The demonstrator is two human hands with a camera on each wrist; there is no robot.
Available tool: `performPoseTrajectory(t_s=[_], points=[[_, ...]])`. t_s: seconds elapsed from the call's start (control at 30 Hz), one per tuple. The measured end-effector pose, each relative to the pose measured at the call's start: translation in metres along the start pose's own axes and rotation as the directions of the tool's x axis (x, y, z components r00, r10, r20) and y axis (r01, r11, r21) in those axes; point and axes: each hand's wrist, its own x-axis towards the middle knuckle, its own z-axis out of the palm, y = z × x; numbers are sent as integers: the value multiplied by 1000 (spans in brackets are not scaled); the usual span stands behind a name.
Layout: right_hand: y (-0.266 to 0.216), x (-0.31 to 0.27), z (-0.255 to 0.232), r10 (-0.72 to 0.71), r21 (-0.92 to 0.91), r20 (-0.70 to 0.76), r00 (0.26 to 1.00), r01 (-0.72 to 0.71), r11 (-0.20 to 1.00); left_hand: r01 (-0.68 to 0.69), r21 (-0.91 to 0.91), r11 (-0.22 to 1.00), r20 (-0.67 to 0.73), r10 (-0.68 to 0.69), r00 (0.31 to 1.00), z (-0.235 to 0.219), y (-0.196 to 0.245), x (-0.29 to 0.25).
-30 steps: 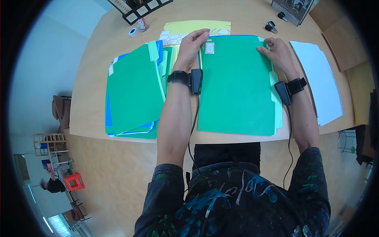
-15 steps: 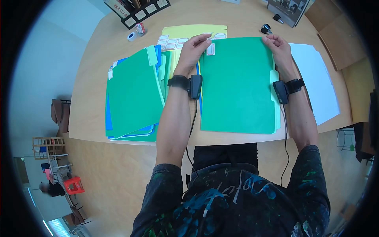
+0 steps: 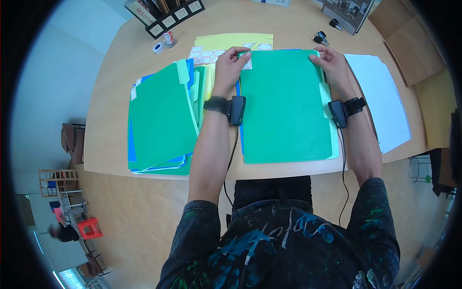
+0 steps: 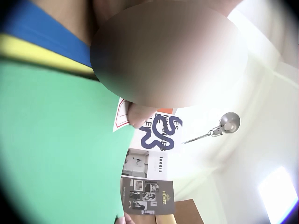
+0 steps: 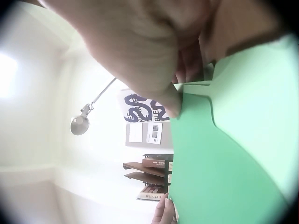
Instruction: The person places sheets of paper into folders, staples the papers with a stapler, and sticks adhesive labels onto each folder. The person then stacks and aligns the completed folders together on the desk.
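Note:
A green file folder [image 3: 284,111] is in front of the person, with a light green tab showing along its right side. My left hand [image 3: 229,71] pinches its top left corner, the thumb [image 4: 141,115] over a white label with a red border [image 4: 121,116]. At the top right corner my right hand [image 3: 333,69] pinches the folder's edge, thumb [image 5: 169,100] in front and the other fingers mostly hidden behind. Blue [image 4: 51,32] and yellow [image 4: 46,56] folder edges show under the green one in the left wrist view.
A loose pile of green and blue folders [image 3: 161,115] lies at the left. Behind are a yellow sheet [image 3: 231,41], label stickers [image 3: 204,55], a tape roll [image 3: 159,47] and black clips [image 3: 321,38]. White sheets [image 3: 380,96] lie at the right, a file rack [image 3: 168,23] far left.
The right hand has come to pinch the folder's top right corner. The folder's top has shifted left, and the left thumb now covers part of the label. The head view has shifted slightly.

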Motion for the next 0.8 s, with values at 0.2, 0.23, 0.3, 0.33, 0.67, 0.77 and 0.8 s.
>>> performPoseTrajectory(t_s=[0.2, 0.23, 0.3, 0.33, 0.67, 0.77, 0.8], points=[[-2, -1, 1, 62, -23, -72, 995, -63, 998, -138, 172, 975, -3, 141, 990, -2, 7, -3], [1, 0, 2, 53, -40, -67, 996, -55, 998, -137, 169, 976, -1, 139, 990, -1, 7, -3], [4, 0, 2, 50, -58, -62, 997, -53, 997, -197, 177, 964, 29, 195, 980, 0, 10, -4], [4, -1, 3, 53, -55, -53, 997, -56, 997, -193, 176, 965, 32, 190, 981, 1, 13, -6], [18, 4, 6, -97, -38, -80, 992, 94, 995, -11, 101, 995, -9, 12, 1000, -2, 6, 1], [2, 0, 3, -21, -67, -129, 991, 13, 998, -12, 51, 999, -43, 14, 999, -2, 1, 4], [7, 2, 1, -20, -69, -129, 991, 11, 998, -16, 27, 999, -52, 17, 998, -2, 0, 4]])
